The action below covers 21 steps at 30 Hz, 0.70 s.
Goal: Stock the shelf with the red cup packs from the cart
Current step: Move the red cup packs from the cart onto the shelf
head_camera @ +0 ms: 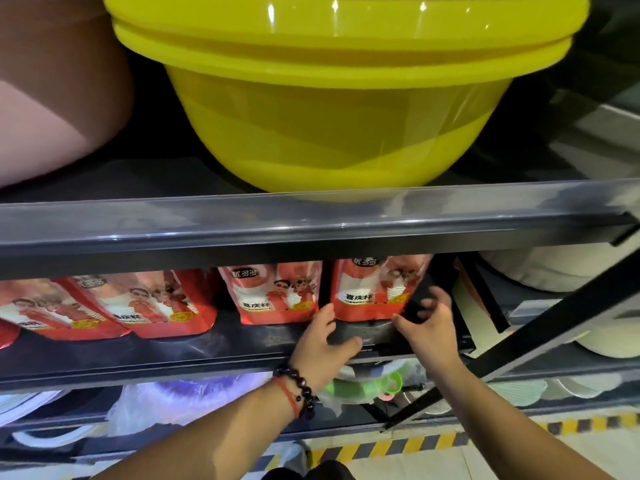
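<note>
- Rightmost red cup pack (375, 289) stands upright, mid-right of frame, just above both hands.
- Left hand (323, 344) and right hand (429, 327) flank its bottom edge, fingers spread, gripping nothing (left fingertips touching).

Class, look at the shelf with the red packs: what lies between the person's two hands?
In the head view, the bottom edge of the rightmost red cup pack sits between the left hand and right hand, with dark bare shelf below it.
</note>
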### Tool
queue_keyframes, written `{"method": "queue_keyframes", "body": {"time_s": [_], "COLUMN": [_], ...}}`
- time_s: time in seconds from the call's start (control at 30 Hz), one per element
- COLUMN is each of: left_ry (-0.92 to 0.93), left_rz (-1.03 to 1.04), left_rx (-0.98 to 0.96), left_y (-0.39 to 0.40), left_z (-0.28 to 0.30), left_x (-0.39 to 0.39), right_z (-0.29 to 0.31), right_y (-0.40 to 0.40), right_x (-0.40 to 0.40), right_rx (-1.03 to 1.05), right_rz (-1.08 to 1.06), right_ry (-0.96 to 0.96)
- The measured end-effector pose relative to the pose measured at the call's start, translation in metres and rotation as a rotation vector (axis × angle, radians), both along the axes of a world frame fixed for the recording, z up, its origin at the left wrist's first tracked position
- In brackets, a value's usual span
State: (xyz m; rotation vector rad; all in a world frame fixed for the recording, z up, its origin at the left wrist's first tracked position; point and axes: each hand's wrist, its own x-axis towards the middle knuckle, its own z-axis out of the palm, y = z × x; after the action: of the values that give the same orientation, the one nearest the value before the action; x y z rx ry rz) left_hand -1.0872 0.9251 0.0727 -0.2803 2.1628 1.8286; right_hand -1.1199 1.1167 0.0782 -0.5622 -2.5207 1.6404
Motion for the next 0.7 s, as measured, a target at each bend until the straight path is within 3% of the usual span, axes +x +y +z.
{"method": "queue_keyframes", "body": {"time_s": [0.1,0.23,0.3,0.43,0.7], "left_ry": [0.122,0.072,-0.009,-0.123,-0.223], "left_rz": [0.076,0.165,0.169,0.192,0.214], "left_rx": [-0.205,-0.211,-0.200,-0.274,-0.247], "left_y": [0.030,0.042,0.041,0.040,0.042], "left_z": [-0.002,-0.005,-0.006,-0.007,-0.010], "left_x": [-0.019,-0.037,-0.045,-0.059,-0.074], "right_z": [0.003,0.012,0.015,0.014,0.007], "right_y": [0.012,0.023,0.026,0.024,0.029], "right_x": [-0.019,-0.045,-0.058,-0.061,-0.063], "right_rx": [0.069,-0.133,-0.071,-0.099,-0.083], "right_rz": [0.200,0.485,0.480,0.513,0.467], "right_ry": [-0.144,-0.351,-0.289,-0.382,-0.292]}}
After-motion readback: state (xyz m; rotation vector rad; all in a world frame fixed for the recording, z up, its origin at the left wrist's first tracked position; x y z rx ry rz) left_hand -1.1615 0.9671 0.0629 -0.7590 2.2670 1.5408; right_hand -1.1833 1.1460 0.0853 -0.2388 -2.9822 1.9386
